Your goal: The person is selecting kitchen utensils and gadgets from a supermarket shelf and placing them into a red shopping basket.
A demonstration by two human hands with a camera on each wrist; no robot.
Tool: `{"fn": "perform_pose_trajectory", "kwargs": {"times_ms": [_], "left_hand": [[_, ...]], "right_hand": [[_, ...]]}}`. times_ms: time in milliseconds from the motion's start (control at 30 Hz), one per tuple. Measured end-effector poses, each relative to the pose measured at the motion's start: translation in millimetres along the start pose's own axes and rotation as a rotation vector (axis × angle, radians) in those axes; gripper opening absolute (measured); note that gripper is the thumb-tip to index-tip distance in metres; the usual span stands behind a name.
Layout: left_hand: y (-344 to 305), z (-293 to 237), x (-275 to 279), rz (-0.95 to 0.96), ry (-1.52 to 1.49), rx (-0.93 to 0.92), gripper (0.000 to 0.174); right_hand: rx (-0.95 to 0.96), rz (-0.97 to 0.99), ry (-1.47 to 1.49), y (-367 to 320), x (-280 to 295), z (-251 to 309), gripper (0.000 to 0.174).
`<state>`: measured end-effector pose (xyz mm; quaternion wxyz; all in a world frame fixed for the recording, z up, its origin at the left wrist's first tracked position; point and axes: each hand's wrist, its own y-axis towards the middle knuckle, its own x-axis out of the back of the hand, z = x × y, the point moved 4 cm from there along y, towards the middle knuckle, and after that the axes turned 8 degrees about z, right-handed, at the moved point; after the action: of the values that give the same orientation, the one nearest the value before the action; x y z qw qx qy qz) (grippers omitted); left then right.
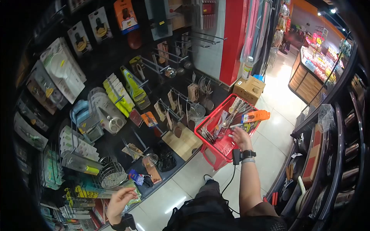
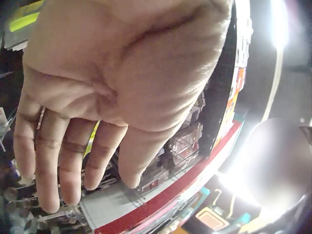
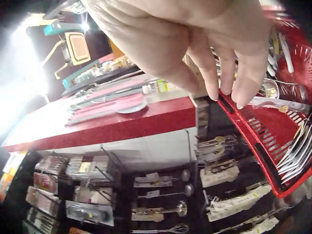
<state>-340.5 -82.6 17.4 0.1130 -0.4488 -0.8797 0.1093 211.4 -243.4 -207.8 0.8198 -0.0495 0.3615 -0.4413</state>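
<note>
Where the hanging display (image 1: 96,100) of packaged kitchen tools fills the left of the head view, the left hand (image 1: 120,200) hangs low at the shelf's front edge, just beside some yellow-green packets (image 1: 133,196) and below a wire strainer (image 1: 111,175). The left wrist view shows its palm flat and its fingers (image 2: 53,165) straight and slightly spread, with nothing in it. Further right, a wooden board (image 1: 184,141) leans at the foot of the display. Just beyond it stands the red basket (image 1: 215,157), apparently on the pale tiled floor (image 1: 277,119), ahead of the person and right of centre. Its long axis runs away from the person, from near left to far right. The metal utensils (image 1: 225,119) inside lie roughly along that line, with an orange-handled piece (image 1: 257,115) at the far end. The right hand (image 1: 241,138) is plainly the nearer one: it hovers over the basket's near right part, fingers loose and pointing down into it, gripping nothing. In the right wrist view the fingertips (image 3: 241,92) sit at the red rim; contact cannot be confirmed. The left hand is well apart from the basket, across the person's body. Behind the basket are a cardboard box (image 1: 249,88), a bottle (image 1: 247,67) by it and a red pillar (image 1: 235,38). The far right holds dark curved shelving (image 1: 347,154) with cookware, and the aisle opens onto a lit counter (image 1: 312,65).
</note>
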Motion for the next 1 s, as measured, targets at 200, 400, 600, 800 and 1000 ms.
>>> {"fn": "perform_pose_trajectory", "kwargs": {"times_ms": [200,400,600,800,1000], "left_hand": [[68.2,17.6,-40.8,0.032,0.016,0.163,0.026],[118.2,13.0,-76.0,-0.057,-0.038,0.273,0.027],[141.6,-25.3,-106.2,-0.179,0.045,0.393,0.031],[142.1,-25.5,-112.7,-0.171,0.03,0.381,0.029],[153.3,30.4,-102.5,-0.058,-0.002,0.287,0.029]], "right_hand": [[-0.214,-0.066,-0.007,110.5,1.4,-10.6,0.022],[-0.285,-0.181,-0.127,224.8,43.8,-33.7,0.035],[-0.35,-0.205,-0.179,257.4,34.5,-32.6,0.036],[-0.307,-0.256,-0.317,276.9,62.7,-64.1,0.036],[0.107,-0.25,-0.861,202.6,30.9,-1.8,0.028]]}}
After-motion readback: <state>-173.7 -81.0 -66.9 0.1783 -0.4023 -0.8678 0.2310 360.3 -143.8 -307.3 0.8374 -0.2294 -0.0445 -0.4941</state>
